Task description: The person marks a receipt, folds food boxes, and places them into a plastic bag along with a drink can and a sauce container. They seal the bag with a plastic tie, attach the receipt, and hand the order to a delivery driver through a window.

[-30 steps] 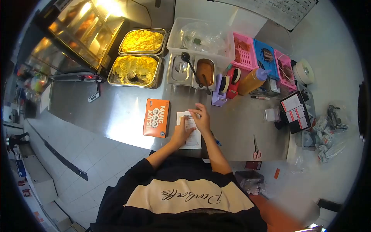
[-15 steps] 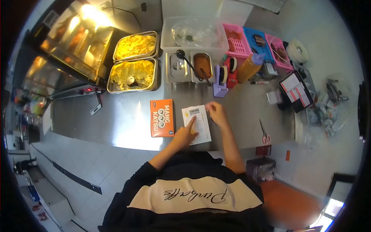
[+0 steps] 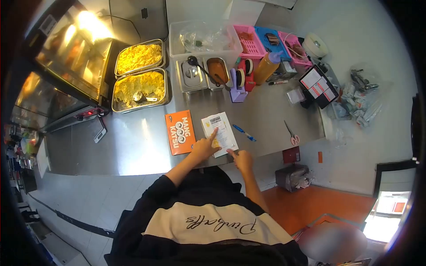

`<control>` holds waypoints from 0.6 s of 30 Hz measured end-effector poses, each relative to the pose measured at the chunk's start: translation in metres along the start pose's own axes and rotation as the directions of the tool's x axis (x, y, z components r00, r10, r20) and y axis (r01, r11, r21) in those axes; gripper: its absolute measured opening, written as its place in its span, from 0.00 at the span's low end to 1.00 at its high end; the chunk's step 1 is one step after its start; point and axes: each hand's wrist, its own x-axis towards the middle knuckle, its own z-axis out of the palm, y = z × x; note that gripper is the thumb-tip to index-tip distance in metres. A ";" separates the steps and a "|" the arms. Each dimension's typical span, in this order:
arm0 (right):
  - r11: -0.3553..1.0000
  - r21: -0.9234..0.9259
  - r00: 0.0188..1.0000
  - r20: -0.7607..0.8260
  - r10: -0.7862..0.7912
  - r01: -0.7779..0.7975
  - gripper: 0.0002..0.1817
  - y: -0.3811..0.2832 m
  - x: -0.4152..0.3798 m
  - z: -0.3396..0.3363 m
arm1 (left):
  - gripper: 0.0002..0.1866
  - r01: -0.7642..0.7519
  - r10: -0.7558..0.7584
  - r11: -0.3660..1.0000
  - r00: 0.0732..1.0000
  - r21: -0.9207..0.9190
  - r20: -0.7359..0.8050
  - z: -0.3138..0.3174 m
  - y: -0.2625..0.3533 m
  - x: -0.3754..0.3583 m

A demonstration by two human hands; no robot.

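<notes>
A small white paper pad [image 3: 230,141] with a printed slip on its upper part lies on the steel counter. My left hand [image 3: 205,148] rests over its left side, index finger stretched out onto the print and thumb apart. At the pad's lower right edge is my right hand [image 3: 242,160], one finger extended to the paper and the others partly curled; no held object shows in it. A blue pen [image 3: 244,132] lies just right of the pad. Close to its left sits an orange box [image 3: 180,132] marked MANG KATSU.
Two trays of yellow food [image 3: 140,88] stand by a lit warming cabinet [image 3: 75,57]. Behind the pad are steel tubs [image 3: 193,76], tape dispensers [image 3: 238,92] and a sauce bottle [image 3: 268,67]. Scissors [image 3: 293,136] and a tablet on a stand [image 3: 318,86] are on the right.
My right hand has moved down from the pad's upper right to its lower right edge, and the blue pen now shows. My left index finger stays on the print. The view has shifted.
</notes>
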 end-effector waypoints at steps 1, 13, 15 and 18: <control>0.995 0.073 0.992 -0.115 -0.057 0.066 0.26 0.025 0.009 0.031 | 0.50 0.005 -0.005 1.000 1.000 0.006 0.012 -0.003 0.001 -0.001; 0.919 -0.163 0.743 -0.546 -0.388 0.360 0.48 -0.038 0.001 0.017 | 0.35 -0.125 0.080 0.992 0.662 -0.005 -0.745 -0.038 -0.059 -0.046; 0.897 -0.362 0.837 -0.384 -0.391 0.253 0.56 -0.087 -0.013 0.012 | 0.35 0.019 -0.105 0.993 0.613 -0.119 -0.783 -0.024 -0.101 -0.040; 0.963 -0.255 0.950 -0.269 -0.159 0.089 0.62 -0.099 0.016 0.024 | 0.32 0.025 -0.391 0.814 0.763 -0.580 -0.515 -0.026 -0.129 -0.045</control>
